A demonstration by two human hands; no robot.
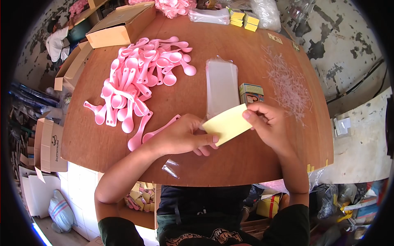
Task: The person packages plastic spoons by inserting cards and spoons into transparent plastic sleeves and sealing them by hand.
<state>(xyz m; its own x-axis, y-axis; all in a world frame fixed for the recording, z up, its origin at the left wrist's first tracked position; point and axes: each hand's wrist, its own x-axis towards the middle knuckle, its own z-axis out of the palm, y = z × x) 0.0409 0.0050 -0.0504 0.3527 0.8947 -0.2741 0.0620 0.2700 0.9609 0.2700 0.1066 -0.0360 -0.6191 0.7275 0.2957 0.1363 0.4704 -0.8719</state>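
Note:
A pale yellow card is held up between my two hands over the wooden table. My left hand pinches its lower left part, thumb on the face. At the upper right corner, my right hand grips the card between thumb and fingers. Just behind it stands a stack of printed cards, partly covered by the held card. Left of that stack lies a pile of transparent plastic bags. Two pink measuring spoons, one of them a near spoon, rest beside my left forearm.
A large heap of pink spoons covers the table's left side. Thin plastic strips are scattered at right. A cardboard box, more bags and yellow card stacks stand at the back. Another person is far left.

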